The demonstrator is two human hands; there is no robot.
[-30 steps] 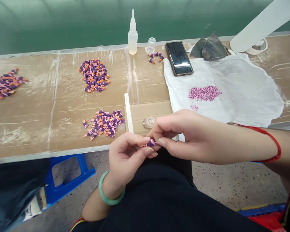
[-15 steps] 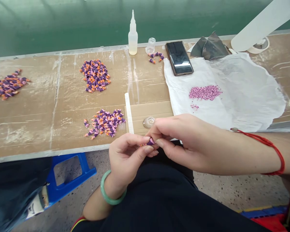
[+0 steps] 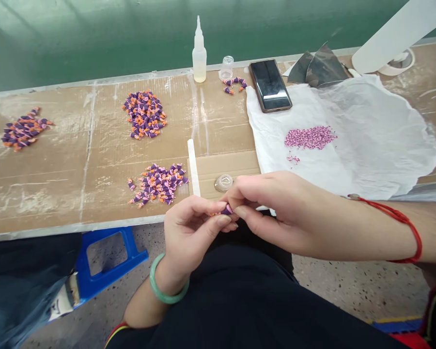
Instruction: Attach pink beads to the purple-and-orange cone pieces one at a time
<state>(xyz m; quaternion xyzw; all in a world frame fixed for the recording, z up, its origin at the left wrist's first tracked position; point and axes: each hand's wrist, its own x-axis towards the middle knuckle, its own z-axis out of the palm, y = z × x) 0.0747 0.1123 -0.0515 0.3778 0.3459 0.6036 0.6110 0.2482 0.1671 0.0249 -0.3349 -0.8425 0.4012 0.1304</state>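
Observation:
Between the thumb and fingers of my left hand (image 3: 192, 228) is a small purple clay figure (image 3: 226, 210), its pink end facing right. My right hand (image 3: 272, 213) is closed in a pinch right at that pink end. Whatever its fingertips hold is too small and covered to make out. Just beyond the hands, a clear glue-like blob (image 3: 224, 182) sits on a cardboard piece (image 3: 221, 162). To the left lies a pile of similar purple, pink and orange figures (image 3: 162, 183). Tiny pink pieces (image 3: 310, 137) are spread on a white cloth (image 3: 370, 126) to the right.
Two more figure piles (image 3: 144, 115) (image 3: 25, 130) lie farther left. At the back stand a dropper bottle (image 3: 199, 60), a clear cap (image 3: 226, 68), an arc of figures (image 3: 236, 83) and a phone (image 3: 271, 86). A white strip (image 3: 194, 167) lies beside the cardboard. A blue stool (image 3: 107, 261) is below the table edge.
The view has shifted slightly. Both hands keep nearly the same pose around the purple clay figure, with the right fingertips still at its pink end.

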